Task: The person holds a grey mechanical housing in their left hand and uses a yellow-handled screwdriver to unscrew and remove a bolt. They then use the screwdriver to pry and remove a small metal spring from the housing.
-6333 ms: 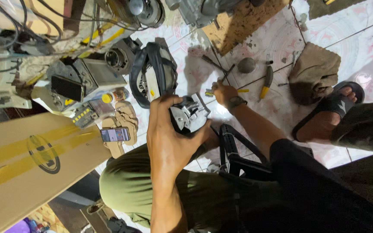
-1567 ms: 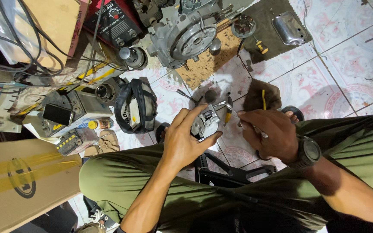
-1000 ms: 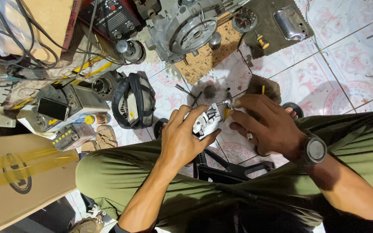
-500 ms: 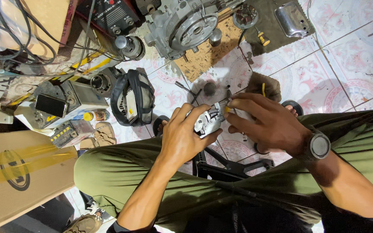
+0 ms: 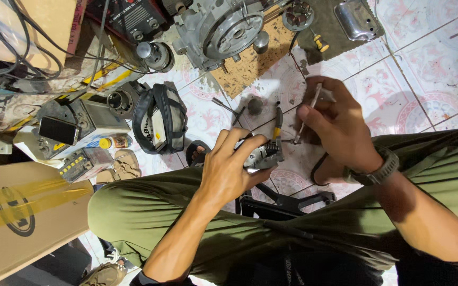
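Observation:
My left hand (image 5: 232,170) grips a small grey metal engine part (image 5: 261,157) above my knees. A spring and a short shaft stick out of the part toward the right. My right hand (image 5: 340,123) is raised just right of it, pinching a thin metal rod-like tool (image 5: 308,114) between thumb and fingers, its lower tip close to the part. A watch sits on my right wrist. Pliers with yellow handles (image 5: 278,118) lie on the tiled floor behind the part.
A large grey engine case (image 5: 223,32) rests on a wooden board at the top. A black pouch (image 5: 158,117), a battery, a phone and tangled cables lie at the left. A cardboard box (image 5: 19,212) stands at lower left. A chrome cover (image 5: 357,19) lies top right.
My right hand has lifted off the part and moved up and right, now holding the thin rod. My left hand keeps its hold on the part.

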